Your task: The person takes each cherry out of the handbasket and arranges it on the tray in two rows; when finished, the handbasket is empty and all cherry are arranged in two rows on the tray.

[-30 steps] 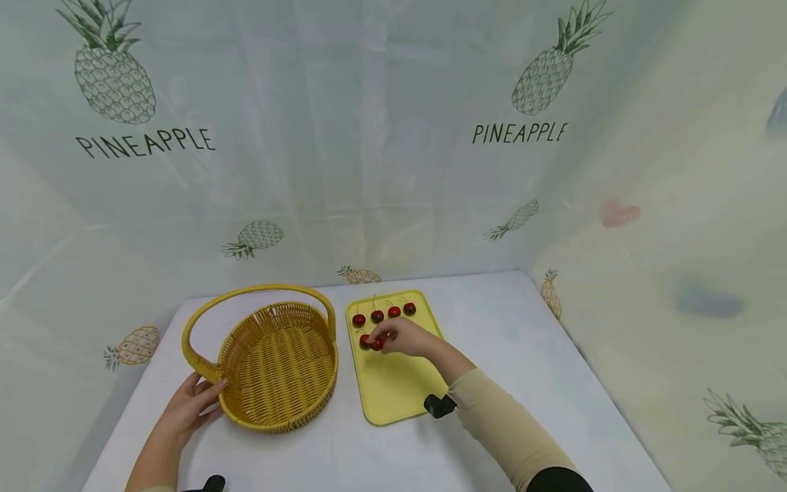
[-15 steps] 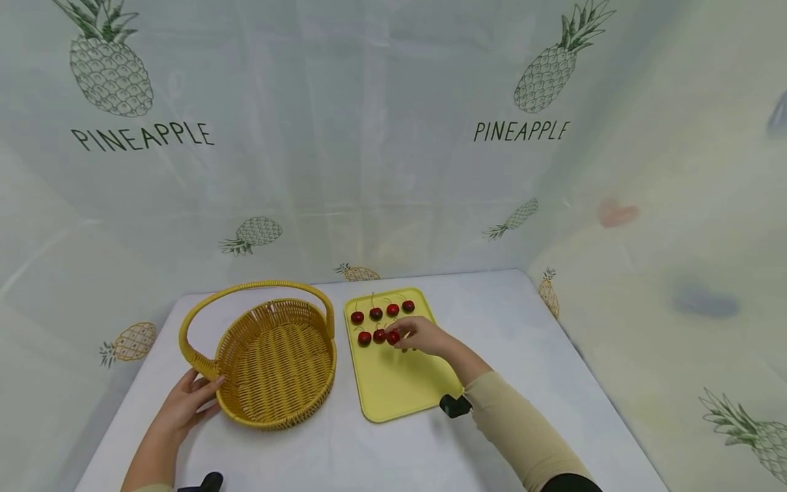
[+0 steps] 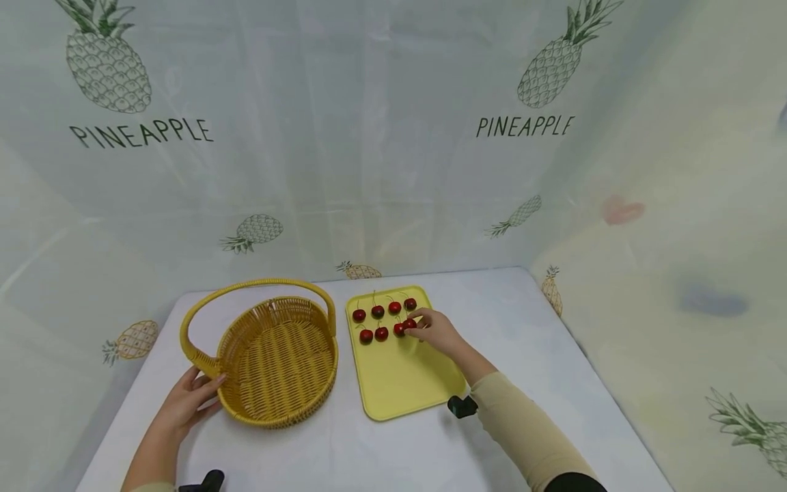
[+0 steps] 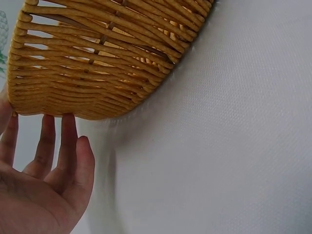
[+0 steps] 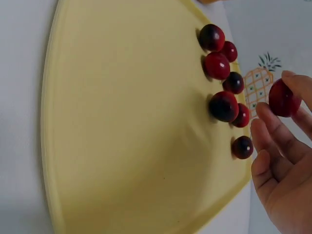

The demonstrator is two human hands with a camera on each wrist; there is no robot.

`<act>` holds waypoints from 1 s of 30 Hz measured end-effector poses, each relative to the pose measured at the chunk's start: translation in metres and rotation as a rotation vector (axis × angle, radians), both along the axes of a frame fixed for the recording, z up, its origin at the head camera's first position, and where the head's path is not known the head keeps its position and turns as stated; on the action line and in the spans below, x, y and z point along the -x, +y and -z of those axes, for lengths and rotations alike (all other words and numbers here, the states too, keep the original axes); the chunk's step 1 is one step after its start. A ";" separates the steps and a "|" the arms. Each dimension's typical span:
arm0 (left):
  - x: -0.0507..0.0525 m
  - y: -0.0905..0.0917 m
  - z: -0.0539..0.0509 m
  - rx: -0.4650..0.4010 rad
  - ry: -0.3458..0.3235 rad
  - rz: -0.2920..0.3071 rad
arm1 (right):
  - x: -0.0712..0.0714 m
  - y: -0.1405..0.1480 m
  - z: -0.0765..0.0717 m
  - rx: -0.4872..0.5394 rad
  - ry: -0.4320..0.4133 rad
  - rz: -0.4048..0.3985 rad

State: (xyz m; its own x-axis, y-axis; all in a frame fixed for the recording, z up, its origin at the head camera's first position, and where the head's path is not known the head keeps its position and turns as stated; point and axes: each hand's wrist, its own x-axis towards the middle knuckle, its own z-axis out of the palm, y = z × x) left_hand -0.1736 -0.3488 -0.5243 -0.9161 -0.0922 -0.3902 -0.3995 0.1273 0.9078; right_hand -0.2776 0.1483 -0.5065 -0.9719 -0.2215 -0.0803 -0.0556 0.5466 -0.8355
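Observation:
On the yellow tray (image 3: 399,389) lie several red cherries (image 5: 224,106) in two rows near its far end. My right hand (image 3: 435,331) is over the right end of the nearer row. Between thumb and fingertips it pinches one cherry (image 5: 285,99), raised off the tray in the right wrist view. At the left, my left hand (image 3: 190,403) holds the rim of a yellow woven basket (image 3: 279,369) beside the foot of its handle. Its fingertips (image 4: 67,122) press the wicker from outside in the left wrist view. Nothing is seen inside the basket.
Basket and tray stand side by side on a white-covered table (image 3: 541,383), a narrow gap between them. The basket's tall handle (image 3: 258,283) arches over its far side. A curtain (image 3: 381,150) printed with pineapples hangs behind the table.
My right hand has shifted right along the nearer row of cherries, uncovering those to its left. My left hand keeps its place on the basket, which has not moved.

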 end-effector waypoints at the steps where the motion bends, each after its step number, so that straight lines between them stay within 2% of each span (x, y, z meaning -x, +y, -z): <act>1: 0.001 0.000 0.000 0.000 0.002 0.003 | 0.001 0.001 0.000 -0.007 0.000 0.023; 11: -0.002 -0.002 -0.001 -0.013 0.001 -0.008 | 0.006 0.005 0.012 -0.068 0.005 0.113; 17: -0.001 0.000 -0.003 -0.012 0.007 -0.003 | 0.010 0.006 0.018 -0.100 0.027 0.119; 24: 0.001 0.002 -0.004 -0.009 0.014 0.009 | 0.019 0.008 0.027 -0.149 0.010 0.152; 30: -0.001 0.002 -0.003 -0.007 0.003 0.001 | 0.023 0.010 0.034 -0.208 0.015 0.137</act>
State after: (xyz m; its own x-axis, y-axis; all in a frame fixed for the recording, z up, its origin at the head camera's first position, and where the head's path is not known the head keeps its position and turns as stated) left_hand -0.1727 -0.3468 -0.5216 -0.9174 -0.0879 -0.3881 -0.3966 0.1212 0.9100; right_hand -0.3006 0.1581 -0.5401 -0.9931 -0.0679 -0.0957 0.0193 0.7098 -0.7041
